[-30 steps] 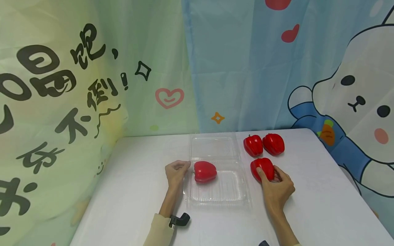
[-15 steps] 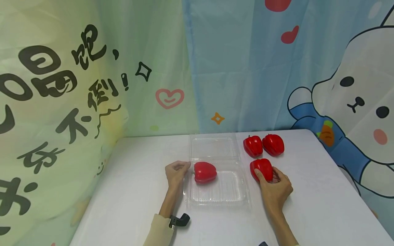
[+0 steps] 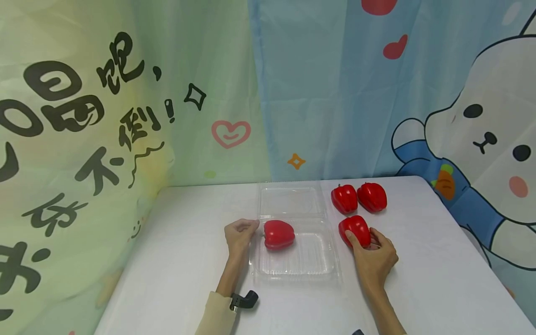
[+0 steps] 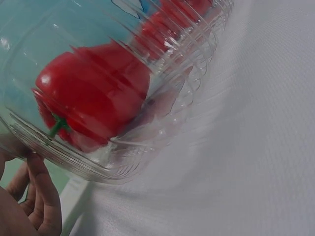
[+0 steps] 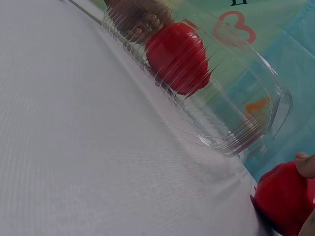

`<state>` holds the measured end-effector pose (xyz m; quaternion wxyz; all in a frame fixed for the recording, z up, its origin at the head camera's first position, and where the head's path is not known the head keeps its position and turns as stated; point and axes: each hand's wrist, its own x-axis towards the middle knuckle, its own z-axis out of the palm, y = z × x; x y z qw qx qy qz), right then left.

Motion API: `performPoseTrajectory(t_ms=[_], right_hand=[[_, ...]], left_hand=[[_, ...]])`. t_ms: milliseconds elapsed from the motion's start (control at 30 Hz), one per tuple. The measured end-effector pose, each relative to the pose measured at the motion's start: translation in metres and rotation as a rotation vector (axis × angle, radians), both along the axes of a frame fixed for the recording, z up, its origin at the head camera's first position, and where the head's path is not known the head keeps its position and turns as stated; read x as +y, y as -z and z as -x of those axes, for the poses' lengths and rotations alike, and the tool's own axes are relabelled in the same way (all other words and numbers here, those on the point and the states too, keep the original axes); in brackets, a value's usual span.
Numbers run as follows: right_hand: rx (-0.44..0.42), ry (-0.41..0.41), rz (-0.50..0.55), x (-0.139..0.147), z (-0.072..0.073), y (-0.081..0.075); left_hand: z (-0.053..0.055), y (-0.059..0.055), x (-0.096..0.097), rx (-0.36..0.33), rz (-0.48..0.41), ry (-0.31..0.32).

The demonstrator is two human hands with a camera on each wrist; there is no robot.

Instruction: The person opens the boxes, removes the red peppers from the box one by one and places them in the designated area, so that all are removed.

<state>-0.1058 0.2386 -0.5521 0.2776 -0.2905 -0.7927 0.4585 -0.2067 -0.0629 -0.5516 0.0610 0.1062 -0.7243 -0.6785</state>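
Note:
A clear plastic clamshell container [image 3: 311, 246] lies with its lid [image 3: 291, 201] folded back on the white table. One red bell pepper [image 3: 278, 235] rests on its side in the left part of the base; the left wrist view shows its green stem through the ribbed wall. My left hand [image 3: 240, 235] pinches the container's left rim with thumb and forefinger. To the right of the container, my right hand [image 3: 376, 253] grips a second red bell pepper [image 3: 355, 230], thumb on the near side and fingers behind. In the right wrist view this pepper [image 5: 280, 199] sits low at the table surface.
Two more red bell peppers, one on the left [image 3: 345, 198] and one on the right [image 3: 372, 197], stand side by side at the back right. A printed curtain [image 3: 318, 93] hangs behind the table [image 3: 188, 260]. A black strap device [image 3: 244, 300] is on the left wrist.
My right hand and the bell pepper in its grip have shifted slightly left, toward the container. The left hand, the container and the other peppers have stayed put.

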Motion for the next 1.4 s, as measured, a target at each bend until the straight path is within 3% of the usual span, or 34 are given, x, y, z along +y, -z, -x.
performPoseTrajectory(t_ms=[833,1067,1267,1400], right_hand=[[-0.056,0.023,0.046,0.0,0.002,-0.008],[0.002,0.032,-0.021,0.003,0.002,-0.015],[0.042,-0.029,-0.057,0.004,0.001,-0.021],[0.1,-0.092,-0.135,0.006,0.003,-0.025]], left_hand=[[0.001,0.0,-0.001,-0.001,0.007,0.006],[0.002,0.0,0.0,0.008,0.009,0.006],[0.001,0.001,-0.001,-0.018,0.019,-0.007],[0.001,0.001,-0.001,-0.025,0.01,-0.005]])
